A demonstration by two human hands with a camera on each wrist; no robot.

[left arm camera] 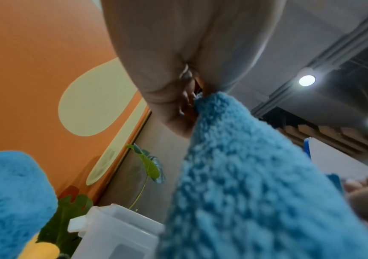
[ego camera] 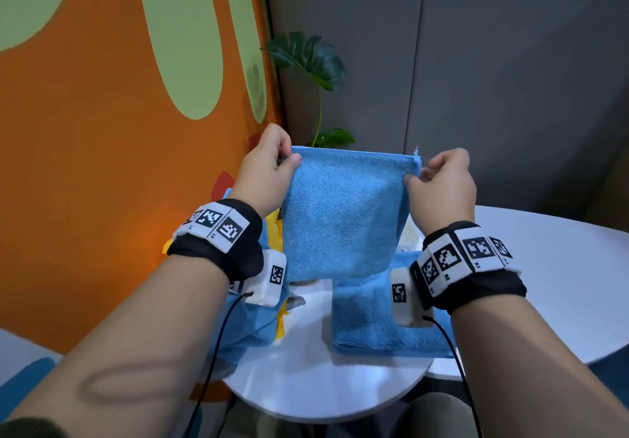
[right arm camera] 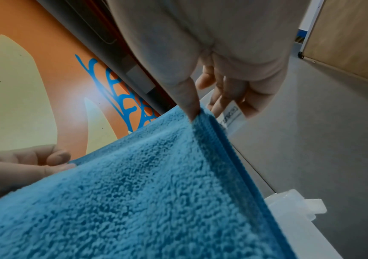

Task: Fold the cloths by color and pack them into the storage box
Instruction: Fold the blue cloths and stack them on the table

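Observation:
A blue terry cloth (ego camera: 343, 213) hangs in the air above the white table (ego camera: 326, 383), doubled over. My left hand (ego camera: 289, 162) pinches its upper left corner and my right hand (ego camera: 413, 177) pinches the upper right corner. In the left wrist view the cloth (left arm camera: 256, 184) drops from my fingertips (left arm camera: 187, 98). In the right wrist view my thumb (right arm camera: 189, 103) presses the cloth's hemmed edge (right arm camera: 214, 128). A folded blue cloth (ego camera: 364, 318) lies on the table below. The translucent storage box (left arm camera: 116, 231) stands behind the cloth; its clip (right arm camera: 311, 206) shows on the right.
A heap of blue and yellow cloths (ego camera: 269, 311) lies at the table's left, under my left wrist. An orange and green wall (ego camera: 119, 131) stands close on the left. A leafy plant (ego camera: 313, 63) rises behind the table. A second white table (ego camera: 561, 284) adjoins on the right.

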